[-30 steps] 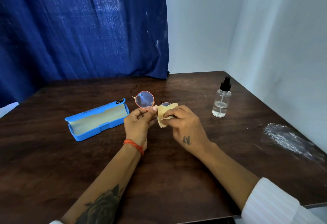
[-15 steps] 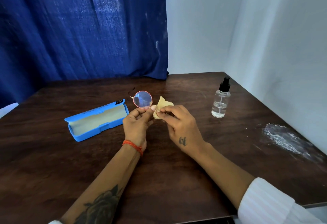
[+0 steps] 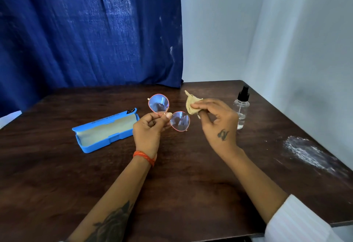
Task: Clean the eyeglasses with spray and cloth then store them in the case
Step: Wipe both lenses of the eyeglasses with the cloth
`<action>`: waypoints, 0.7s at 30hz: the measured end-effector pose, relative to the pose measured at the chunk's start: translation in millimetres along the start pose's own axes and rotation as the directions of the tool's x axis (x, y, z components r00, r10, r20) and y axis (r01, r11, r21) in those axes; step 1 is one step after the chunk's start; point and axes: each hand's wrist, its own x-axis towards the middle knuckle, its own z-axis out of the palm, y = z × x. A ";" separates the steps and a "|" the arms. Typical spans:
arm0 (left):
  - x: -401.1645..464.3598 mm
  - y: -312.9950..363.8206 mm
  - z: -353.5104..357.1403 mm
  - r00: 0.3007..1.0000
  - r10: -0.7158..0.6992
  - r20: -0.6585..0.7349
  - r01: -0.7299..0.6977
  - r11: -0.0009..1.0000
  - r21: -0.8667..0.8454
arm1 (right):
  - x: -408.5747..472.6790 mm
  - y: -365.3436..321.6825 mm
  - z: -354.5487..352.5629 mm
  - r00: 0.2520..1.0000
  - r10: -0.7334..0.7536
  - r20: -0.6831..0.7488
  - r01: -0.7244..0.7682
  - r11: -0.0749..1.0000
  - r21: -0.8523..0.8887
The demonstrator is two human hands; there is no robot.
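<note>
Above the worktop (image 3: 191, 175), the left hand (image 3: 148, 132) is pinching the eyeglasses (image 3: 169, 112) at the bridge, while the right hand (image 3: 217, 121) is gripping the cloth (image 3: 192, 104) just beside them, apart from the lenses.

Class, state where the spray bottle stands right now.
In the head view, the spray bottle stands upright on the table, far right, just beyond the right hand holding the cloth.

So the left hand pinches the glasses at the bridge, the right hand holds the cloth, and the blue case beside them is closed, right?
Not quite: in the head view the blue case lies open, its pale lining showing. The rest holds: the left hand pinches the glasses at the bridge and the right hand holds the cloth.
</note>
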 end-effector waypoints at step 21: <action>-1.2 -13.4 -2.1 0.995 0.019 0.101 -0.057 0.918 0.392 | 1.9 2.9 30.4 0.952 -0.082 0.296 0.119 0.987 -0.109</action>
